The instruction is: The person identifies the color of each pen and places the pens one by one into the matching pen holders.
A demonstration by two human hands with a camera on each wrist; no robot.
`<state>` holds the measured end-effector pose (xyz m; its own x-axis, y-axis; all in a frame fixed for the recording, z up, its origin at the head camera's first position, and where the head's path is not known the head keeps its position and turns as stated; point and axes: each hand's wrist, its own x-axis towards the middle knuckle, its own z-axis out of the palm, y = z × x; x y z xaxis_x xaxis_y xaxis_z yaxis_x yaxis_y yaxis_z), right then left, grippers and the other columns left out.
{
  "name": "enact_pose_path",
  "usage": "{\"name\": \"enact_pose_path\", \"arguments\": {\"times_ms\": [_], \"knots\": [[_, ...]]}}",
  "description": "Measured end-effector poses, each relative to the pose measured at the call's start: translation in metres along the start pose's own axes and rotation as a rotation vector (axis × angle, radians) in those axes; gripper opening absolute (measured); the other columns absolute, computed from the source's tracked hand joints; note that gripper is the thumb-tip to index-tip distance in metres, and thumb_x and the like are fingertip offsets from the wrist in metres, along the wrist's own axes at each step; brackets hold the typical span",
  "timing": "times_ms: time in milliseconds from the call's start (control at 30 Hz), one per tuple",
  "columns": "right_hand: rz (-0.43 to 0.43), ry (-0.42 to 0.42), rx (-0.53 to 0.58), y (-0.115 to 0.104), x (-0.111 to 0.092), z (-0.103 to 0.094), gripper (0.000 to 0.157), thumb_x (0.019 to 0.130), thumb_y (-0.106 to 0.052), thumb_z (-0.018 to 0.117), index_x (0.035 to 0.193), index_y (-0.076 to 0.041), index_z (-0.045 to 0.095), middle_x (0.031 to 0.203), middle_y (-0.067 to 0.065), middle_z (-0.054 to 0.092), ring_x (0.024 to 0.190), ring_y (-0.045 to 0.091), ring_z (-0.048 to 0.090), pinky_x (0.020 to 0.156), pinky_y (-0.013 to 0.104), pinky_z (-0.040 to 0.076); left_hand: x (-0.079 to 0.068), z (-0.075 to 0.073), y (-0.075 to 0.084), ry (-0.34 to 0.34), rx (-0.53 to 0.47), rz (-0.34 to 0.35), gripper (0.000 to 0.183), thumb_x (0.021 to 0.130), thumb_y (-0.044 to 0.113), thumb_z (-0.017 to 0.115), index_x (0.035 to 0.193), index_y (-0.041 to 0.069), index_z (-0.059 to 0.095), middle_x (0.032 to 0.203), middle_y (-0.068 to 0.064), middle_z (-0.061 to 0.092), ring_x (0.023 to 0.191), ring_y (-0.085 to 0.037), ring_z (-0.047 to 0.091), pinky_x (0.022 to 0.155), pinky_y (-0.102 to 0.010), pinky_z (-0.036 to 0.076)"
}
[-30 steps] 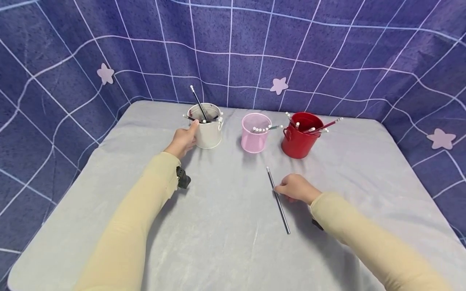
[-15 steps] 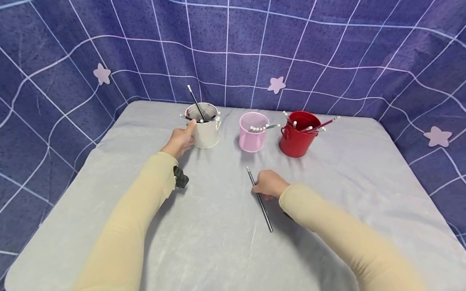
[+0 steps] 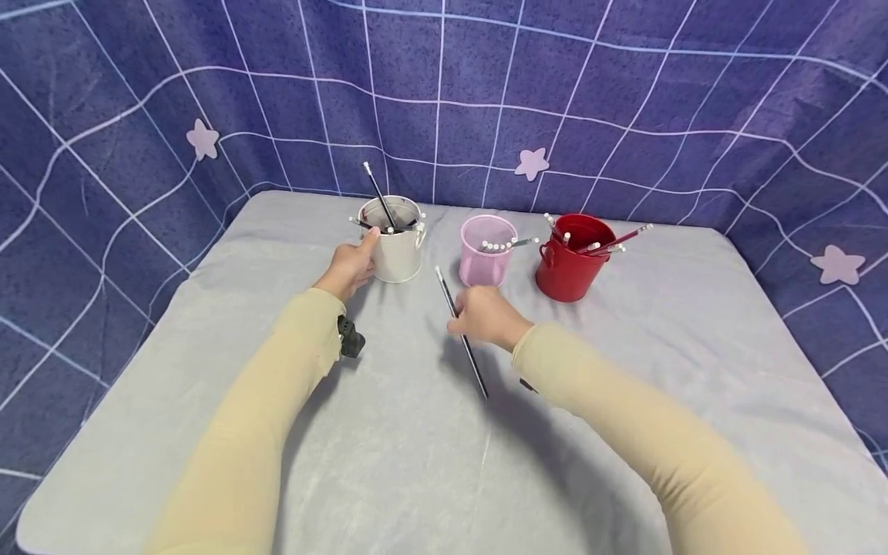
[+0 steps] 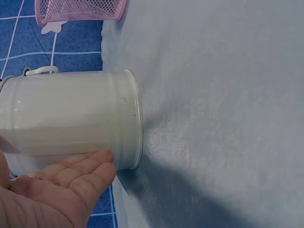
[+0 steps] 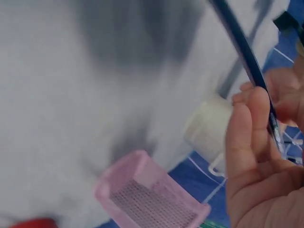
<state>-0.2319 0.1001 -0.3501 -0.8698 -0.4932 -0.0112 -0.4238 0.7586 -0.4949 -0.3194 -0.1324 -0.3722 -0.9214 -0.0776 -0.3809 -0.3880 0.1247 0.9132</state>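
Note:
A dark pencil [image 3: 474, 362] with a white eraser end is pinched between the thumb and fingers of my right hand [image 3: 488, 316]. It slants above the table in front of the pink mesh cup [image 3: 479, 266], its eraser end pointing up and left. My left hand [image 3: 348, 270] touches the white metal bucket [image 3: 398, 258], thumb at the rim. In the left wrist view, its fingers [image 4: 88, 175] lie fairly straight along the bucket's side. Several dark pencils [image 3: 378, 193] stand or lean in that bucket.
Several white-tipped pencils [image 3: 523, 242] lean in the pink cup. A red bucket [image 3: 569, 274] with several reddish pencils [image 3: 631, 233] stands right of it. Grey cloth [image 3: 388, 462] covers the table, and a blue curtain [image 3: 444, 92] with pale grid lines hangs behind.
My right hand has carried the pencil left, then up and away from me, toward the front of the pink cup. The left hand has stayed at the white bucket.

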Motion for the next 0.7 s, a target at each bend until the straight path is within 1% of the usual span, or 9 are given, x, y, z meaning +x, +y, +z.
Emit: {"name": "enact_pose_path", "arguments": {"times_ms": [67, 100, 133, 167, 267, 400, 533, 633, 700], "knots": [[-0.037, 0.060, 0.004, -0.003, 0.001, -0.008, 0.024, 0.073, -0.007, 0.065, 0.058, -0.011, 0.046, 0.050, -0.005, 0.047, 0.050, 0.009, 0.044, 0.049, 0.023, 0.037, 0.000, 0.001, 0.001, -0.003, 0.006, 0.004, 0.084, 0.098, 0.051, 0.040, 0.145, -0.014, 0.016, 0.142, -0.035, 0.033, 0.134, -0.036, 0.036, 0.114, -0.045, 0.027], [-0.040, 0.079, 0.014, -0.005, 0.001, -0.012, 0.021, 0.073, -0.007, 0.065, 0.061, -0.010, 0.048, 0.053, -0.004, 0.050, 0.052, 0.011, 0.047, 0.051, 0.024, 0.039, 0.000, 0.001, 0.001, -0.001, 0.007, 0.005, 0.083, 0.099, 0.051, 0.040, 0.145, -0.014, 0.016, 0.142, -0.034, 0.034, 0.133, -0.036, 0.036, 0.113, -0.045, 0.028], [-0.038, 0.087, 0.021, -0.007, 0.002, -0.015, 0.019, 0.073, -0.006, 0.064, 0.063, -0.009, 0.048, 0.055, -0.003, 0.049, 0.054, 0.012, 0.046, 0.052, 0.025, 0.039, 0.000, 0.001, 0.002, -0.002, 0.006, 0.004, 0.083, 0.099, 0.050, 0.040, 0.145, -0.014, 0.016, 0.142, -0.034, 0.034, 0.133, -0.036, 0.036, 0.113, -0.045, 0.028], [-0.040, 0.104, 0.023, -0.009, 0.002, -0.018, 0.020, 0.073, -0.006, 0.064, 0.062, -0.009, 0.047, 0.056, -0.003, 0.046, 0.056, 0.013, 0.042, 0.051, 0.025, 0.037, 0.000, 0.001, 0.002, -0.003, 0.005, 0.003, 0.083, 0.099, 0.050, 0.040, 0.145, -0.014, 0.016, 0.142, -0.034, 0.034, 0.133, -0.036, 0.036, 0.113, -0.044, 0.028], [-0.019, 0.148, 0.038, -0.014, 0.003, -0.028, 0.017, 0.073, -0.006, 0.065, 0.063, -0.008, 0.051, 0.060, 0.000, 0.053, 0.058, 0.013, 0.045, 0.052, 0.025, 0.039, 0.000, -0.001, 0.001, -0.001, 0.002, -0.003, 0.083, 0.099, 0.050, 0.040, 0.145, -0.014, 0.015, 0.142, -0.035, 0.033, 0.134, -0.037, 0.036, 0.113, -0.044, 0.028], [0.005, 0.199, 0.038, -0.021, 0.006, -0.048, 0.010, 0.075, -0.007, 0.063, 0.067, -0.007, 0.057, 0.064, 0.002, 0.061, 0.059, 0.014, 0.048, 0.054, 0.025, 0.040, 0.000, 0.000, 0.002, 0.002, 0.003, 0.004, 0.083, 0.099, 0.050, 0.041, 0.145, -0.014, 0.016, 0.142, -0.035, 0.034, 0.133, -0.037, 0.037, 0.113, -0.045, 0.028], [0.009, 0.264, 0.015, -0.029, 0.011, -0.071, 0.011, 0.076, -0.007, 0.062, 0.067, -0.008, 0.056, 0.062, 0.001, 0.057, 0.062, 0.016, 0.046, 0.055, 0.026, 0.038, 0.001, 0.000, 0.002, 0.004, 0.010, 0.010, 0.082, 0.099, 0.050, 0.042, 0.144, -0.014, 0.017, 0.141, -0.035, 0.035, 0.132, -0.037, 0.038, 0.112, -0.045, 0.029], [0.000, 0.357, 0.012, -0.035, 0.014, -0.087, 0.004, 0.076, -0.007, 0.060, 0.072, -0.005, 0.061, 0.069, 0.005, 0.065, 0.068, 0.018, 0.057, 0.062, 0.028, 0.047, 0.001, 0.000, 0.002, 0.009, 0.011, 0.006, 0.082, 0.098, 0.050, 0.042, 0.144, -0.014, 0.018, 0.140, -0.035, 0.036, 0.132, -0.037, 0.039, 0.112, -0.045, 0.029], [-0.028, 0.421, 0.035, -0.037, 0.015, -0.095, 0.007, 0.077, -0.006, 0.059, 0.079, -0.002, 0.065, 0.077, 0.008, 0.071, 0.074, 0.020, 0.063, 0.068, 0.030, 0.051, 0.001, 0.000, 0.002, 0.011, 0.010, 0.005, 0.082, 0.098, 0.050, 0.042, 0.144, -0.014, 0.019, 0.140, -0.035, 0.037, 0.132, -0.037, 0.039, 0.112, -0.045, 0.030]]}}
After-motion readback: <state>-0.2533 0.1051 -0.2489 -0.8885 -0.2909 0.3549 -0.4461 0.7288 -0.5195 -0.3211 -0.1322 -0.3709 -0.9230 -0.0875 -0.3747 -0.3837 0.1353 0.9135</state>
